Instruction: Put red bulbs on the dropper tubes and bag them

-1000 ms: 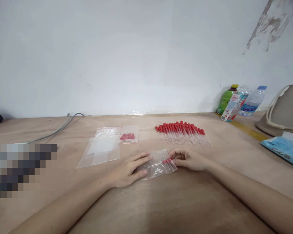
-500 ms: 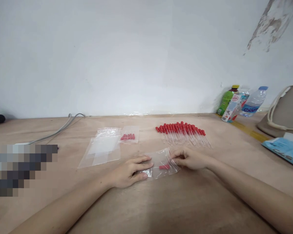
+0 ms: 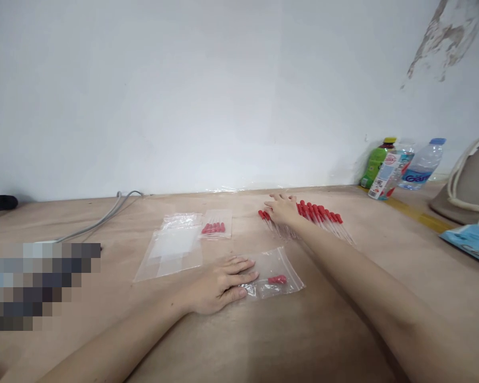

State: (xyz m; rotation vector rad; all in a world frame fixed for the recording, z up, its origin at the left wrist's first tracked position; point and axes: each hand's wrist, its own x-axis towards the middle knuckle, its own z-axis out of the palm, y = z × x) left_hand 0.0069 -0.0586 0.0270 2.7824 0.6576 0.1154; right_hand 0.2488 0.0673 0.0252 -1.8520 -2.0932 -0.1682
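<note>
My left hand (image 3: 219, 282) lies flat with fingers spread on the left end of a small clear zip bag (image 3: 273, 276), pinning it to the wooden table (image 3: 263, 340). One red-bulbed glass dropper (image 3: 277, 279) lies inside that bag. My right hand (image 3: 281, 208) reaches far forward and rests, fingers extended, on the row of red-bulbed droppers (image 3: 315, 218) laid out on the table. Whether its fingers pinch a dropper is hidden.
A stack of clear bags (image 3: 171, 246) lies to the left, and beside it a filled bag of droppers (image 3: 215, 224). Three bottles (image 3: 399, 167) stand at the back right by a beige bag (image 3: 471, 183) and a blue packet (image 3: 469, 242). A grey cable (image 3: 99, 218) runs at the back left.
My right hand has let go of the bag's mouth and moved forward onto the row of droppers. The dropper now lies fully inside the bag. The left hand stays put.
</note>
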